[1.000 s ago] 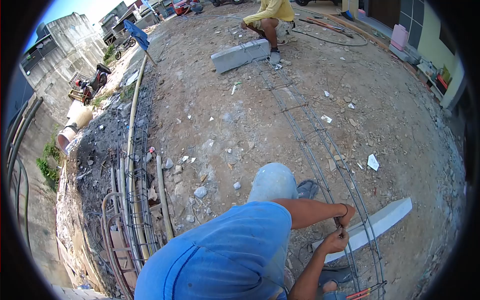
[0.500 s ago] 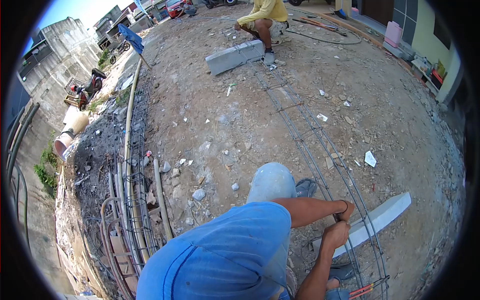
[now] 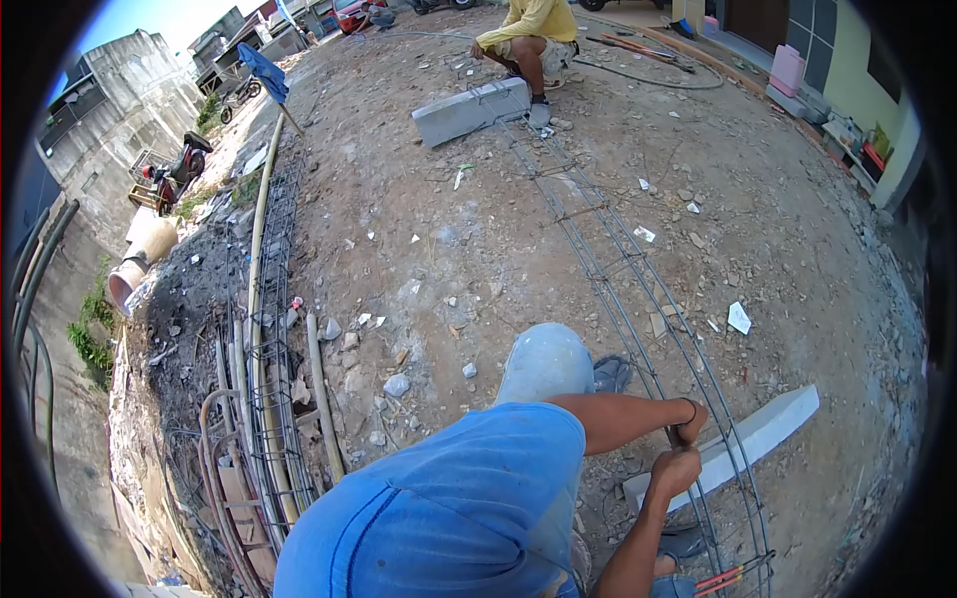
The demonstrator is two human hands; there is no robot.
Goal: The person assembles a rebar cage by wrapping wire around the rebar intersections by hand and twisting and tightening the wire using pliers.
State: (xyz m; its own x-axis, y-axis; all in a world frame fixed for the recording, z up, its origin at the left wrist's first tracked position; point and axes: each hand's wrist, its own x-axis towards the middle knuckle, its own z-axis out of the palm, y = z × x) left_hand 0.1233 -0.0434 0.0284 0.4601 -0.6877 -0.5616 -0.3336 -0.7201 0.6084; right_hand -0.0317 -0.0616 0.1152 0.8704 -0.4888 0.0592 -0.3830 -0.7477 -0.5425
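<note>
A long rebar cage [image 3: 620,264] of thin steel bars with cross ties runs along the dirt ground, its near end passing by my hands. My left hand [image 3: 690,423], with a dark band at the wrist, is closed at the cage's left bar. Just below it my right hand [image 3: 677,470] is closed too, almost touching the left. A short dark piece shows between them; its kind is hidden by the fingers. Under the cage's near part lies a pale concrete block [image 3: 763,436]. Red-orange handles [image 3: 720,580] of a tool lie near the cage's near end.
A co-worker in a yellow top [image 3: 538,38] crouches by another concrete block [image 3: 469,110] under the cage's far end. More rebar cages [image 3: 271,399] and poles lie at left. Stones and white shards [image 3: 738,318] dot the ground. A pink jug [image 3: 786,68] stands by the house.
My right hand has shifted very slightly below the left. The view has moved a little; the cage and blocks stay in place.
</note>
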